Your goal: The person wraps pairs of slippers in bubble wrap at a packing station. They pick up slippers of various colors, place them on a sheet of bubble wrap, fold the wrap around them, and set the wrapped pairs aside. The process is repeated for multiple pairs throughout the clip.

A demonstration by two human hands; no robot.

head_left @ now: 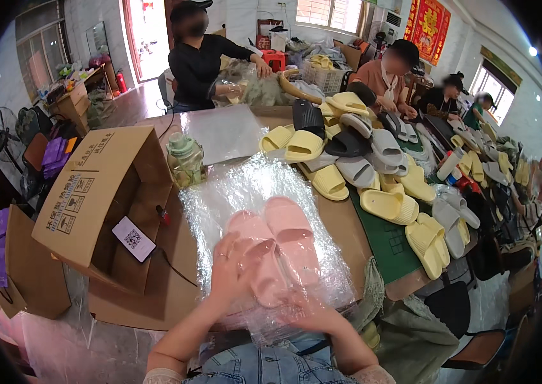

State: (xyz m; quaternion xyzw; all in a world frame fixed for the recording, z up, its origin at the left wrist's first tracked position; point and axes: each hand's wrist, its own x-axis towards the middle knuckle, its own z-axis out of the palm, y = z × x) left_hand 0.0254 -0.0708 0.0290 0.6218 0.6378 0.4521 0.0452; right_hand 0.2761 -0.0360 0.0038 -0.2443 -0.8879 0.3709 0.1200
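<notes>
l hand point(231, 274) flat on pink slippers point(277, 246) in plastic bag point(245, 185), r hand point(312, 313) grips bag edge (fingers blurred); keep pair aligned, right of cardboard box point(101, 192).

L hand point(231, 272) bare, ring | R hand point(309, 307) bare | lace cuffs | denim bottoms

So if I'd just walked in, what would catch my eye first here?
Probably the pair of pink slippers in the middle, lying in a clear plastic bag under the person's left hand and right hand. Next, the heap of yellow and grey slippers spread along the table to the right. On the left, a big open cardboard box lies on its side.
</notes>
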